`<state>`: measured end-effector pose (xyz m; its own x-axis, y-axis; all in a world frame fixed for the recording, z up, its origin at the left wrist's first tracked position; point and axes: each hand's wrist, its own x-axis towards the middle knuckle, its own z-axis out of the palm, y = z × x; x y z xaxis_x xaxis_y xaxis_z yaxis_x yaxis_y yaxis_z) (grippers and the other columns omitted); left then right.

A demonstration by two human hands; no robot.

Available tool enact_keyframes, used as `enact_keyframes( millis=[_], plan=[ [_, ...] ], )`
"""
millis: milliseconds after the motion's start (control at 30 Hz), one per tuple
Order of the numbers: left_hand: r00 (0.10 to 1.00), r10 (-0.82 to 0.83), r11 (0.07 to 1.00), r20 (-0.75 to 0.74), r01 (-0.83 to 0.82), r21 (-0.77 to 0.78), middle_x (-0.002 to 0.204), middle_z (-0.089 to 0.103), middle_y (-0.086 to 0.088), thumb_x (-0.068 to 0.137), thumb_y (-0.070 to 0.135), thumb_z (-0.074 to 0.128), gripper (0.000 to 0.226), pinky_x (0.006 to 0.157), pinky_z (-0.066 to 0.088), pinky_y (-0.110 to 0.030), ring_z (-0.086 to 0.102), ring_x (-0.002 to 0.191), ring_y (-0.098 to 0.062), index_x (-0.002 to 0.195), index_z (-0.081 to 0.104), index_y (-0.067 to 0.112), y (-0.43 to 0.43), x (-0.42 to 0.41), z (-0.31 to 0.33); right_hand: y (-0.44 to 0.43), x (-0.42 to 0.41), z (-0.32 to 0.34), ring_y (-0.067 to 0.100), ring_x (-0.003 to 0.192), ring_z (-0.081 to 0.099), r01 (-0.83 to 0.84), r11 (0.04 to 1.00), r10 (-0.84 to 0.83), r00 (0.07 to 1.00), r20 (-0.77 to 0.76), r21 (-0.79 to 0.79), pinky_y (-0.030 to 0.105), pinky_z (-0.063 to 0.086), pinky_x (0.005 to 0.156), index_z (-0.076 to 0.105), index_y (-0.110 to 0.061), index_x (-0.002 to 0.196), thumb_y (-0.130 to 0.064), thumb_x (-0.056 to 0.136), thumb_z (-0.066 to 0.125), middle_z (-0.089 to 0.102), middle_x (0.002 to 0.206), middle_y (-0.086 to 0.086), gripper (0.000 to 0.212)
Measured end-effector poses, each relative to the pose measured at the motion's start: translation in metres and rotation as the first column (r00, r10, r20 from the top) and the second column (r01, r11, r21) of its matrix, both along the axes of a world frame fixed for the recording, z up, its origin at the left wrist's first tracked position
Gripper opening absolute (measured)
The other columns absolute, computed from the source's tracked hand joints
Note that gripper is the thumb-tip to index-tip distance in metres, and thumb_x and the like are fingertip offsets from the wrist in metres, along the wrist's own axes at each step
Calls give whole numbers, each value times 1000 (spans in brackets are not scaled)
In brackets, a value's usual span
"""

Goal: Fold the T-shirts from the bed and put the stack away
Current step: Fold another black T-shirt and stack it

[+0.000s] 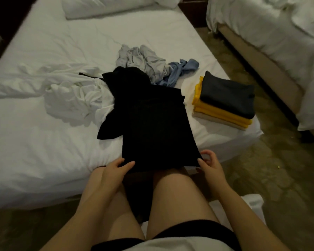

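Black T-shirt lies partly flattened at the near edge of the bed, hem overhanging — left hand and right hand each pinch a hem corner, fingers closed on cloth. Judged light, limp and prone to bunching — best held at the corners.

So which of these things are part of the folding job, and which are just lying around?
Part of the job: black T-shirt, pinched at its near edge by the left hand and right hand; folded stack; crumpled grey shirt; crumpled blue garment; crumpled white cloth, probably a shirt.
Just lying about: pillow; second bed.
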<state>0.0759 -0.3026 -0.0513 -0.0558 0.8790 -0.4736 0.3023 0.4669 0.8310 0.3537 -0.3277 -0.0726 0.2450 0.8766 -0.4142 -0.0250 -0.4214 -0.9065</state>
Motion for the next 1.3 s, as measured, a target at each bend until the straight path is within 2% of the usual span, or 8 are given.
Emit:
enact_keyframes(
  millis=[133, 400, 567, 667, 833, 1067, 1200, 1300],
  plan=[
    [999, -5, 999, 48, 3, 45, 72, 52, -9, 90, 6, 57, 9, 47, 42, -7, 55, 68, -11, 87, 52, -2, -22, -1, 16, -11, 0, 16, 24, 94, 59, -35, 999, 36, 994, -102, 15, 29, 52, 77, 54, -16, 93, -3, 98, 37, 61, 100, 9, 21],
    [989, -146, 972, -40, 151, 182, 83, 67, 0, 84, 3, 64, 36, 57, 46, -7, 67, 73, -8, 113, 52, 20, -54, -17, 27, -39, -3, 31, -9, 92, 58, -309, 935, 290, 949, 127, 172, 12, 48, 76, 57, -21, 114, -3, 93, 51, 60, 108, -9, 29],
    [963, -200, 952, -179, 235, 197, 93, 69, -2, 85, 9, 64, 31, 65, 48, -9, 67, 78, 2, 94, 67, 38, -62, -27, 27, -43, -1, 21, 21, 81, 60, -335, 937, 268, 868, 418, 94, 29, 44, 69, 62, -32, 85, -4, 93, 50, 66, 94, 5, 31],
    [895, -317, 913, -315, 377, 153, 76, 69, 3, 84, 10, 66, 27, 59, 46, -9, 66, 70, -9, 78, 70, 35, -68, -33, 27, -51, 6, 29, 14, 57, 50, -339, 939, 266, 828, 494, 62, 33, 37, 59, 63, -36, 81, -11, 95, 48, 66, 81, 6, 32],
    [616, -357, 789, -703, 601, 126, 75, 63, 12, 57, 68, 54, 34, 69, 48, -28, 56, 76, -2, 90, 58, 60, -75, -45, 20, -70, 13, 42, 21, 86, 63, -383, 924, 331, 774, 540, -17, 42, 49, 77, 64, -38, 81, -16, 95, 48, 68, 93, 2, 31],
    [847, -138, 827, -513, 384, 411, 87, 57, 12, 66, 32, 59, 24, 81, 50, -36, 60, 88, -16, 87, 63, 42, -92, -37, 25, -89, 6, 57, 4, 87, 60, -545, 839, 465, 720, 515, 5, 11, 47, 67, 65, -20, 112, -12, 80, 71, 65, 94, -6, 33],
    [801, -110, 750, -588, 456, 480, 86, 57, 7, 73, 46, 53, 33, 79, 48, -39, 58, 87, -20, 92, 69, 24, -97, -41, 20, -90, 10, 52, 25, 101, 46, -572, 820, 303, 461, 834, 19, 40, 41, 86, 70, -19, 106, -6, 82, 62, 66, 94, 3, 28],
    [863, -70, 763, -501, 370, 531, 87, 48, 10, 80, 24, 68, 15, 79, 43, -18, 52, 84, -11, 92, 70, 15, -96, -39, 25, -85, 15, 50, 29, 93, 47, -575, 805, 161, 446, 880, 144, 40, 38, 76, 73, -18, 95, -12, 83, 67, 62, 85, 5, 15]
  ],
)
